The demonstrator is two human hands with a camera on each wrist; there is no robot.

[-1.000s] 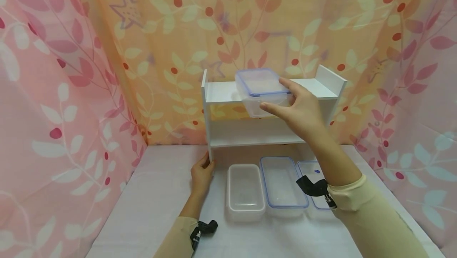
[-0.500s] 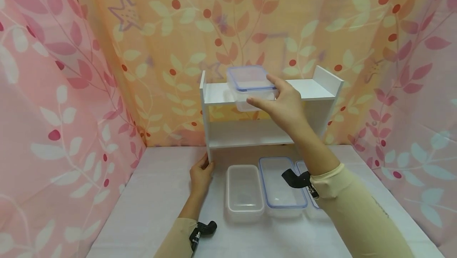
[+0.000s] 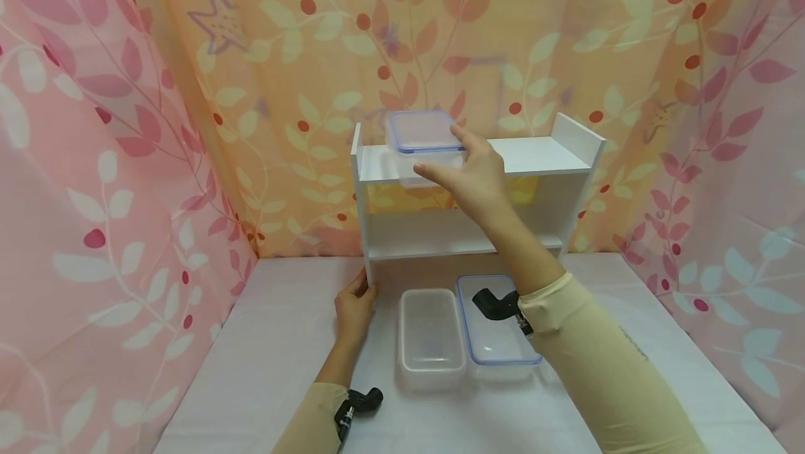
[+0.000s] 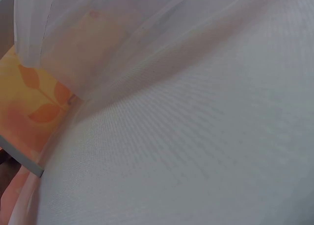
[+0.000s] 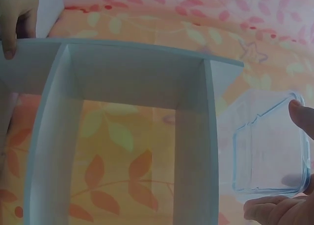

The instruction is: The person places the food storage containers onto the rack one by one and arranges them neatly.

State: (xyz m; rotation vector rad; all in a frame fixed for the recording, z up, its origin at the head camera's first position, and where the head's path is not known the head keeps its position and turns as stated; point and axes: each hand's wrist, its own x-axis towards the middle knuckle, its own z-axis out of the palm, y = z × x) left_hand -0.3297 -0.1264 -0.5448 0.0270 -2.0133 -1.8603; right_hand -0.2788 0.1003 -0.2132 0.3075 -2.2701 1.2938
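Note:
My right hand (image 3: 478, 178) holds a clear plastic food container (image 3: 423, 131) with a blue-rimmed lid. The container is at the left part of the top board of a white two-tier shelf (image 3: 537, 155); whether it touches the board cannot be told. In the right wrist view, my thumb (image 5: 301, 118) and fingers lie on opposite sides of the container (image 5: 265, 146). My left hand (image 3: 355, 309) grips the lower end of the shelf's left side panel. The right wrist view shows that left hand (image 5: 19, 19) with fingers over the panel's edge.
Before the shelf, on a white cloth-covered table (image 3: 270, 363), stand a white-lidded container (image 3: 432, 335) and a blue-rimmed one (image 3: 499, 339). My right sleeve (image 3: 597, 363) hides most of another. A floral curtain (image 3: 283, 91) hangs behind.
My right hand has carried the food container left and slightly up along the shelf's top board. My right forearm now covers more of the containers on the right. My left hand has stayed put.

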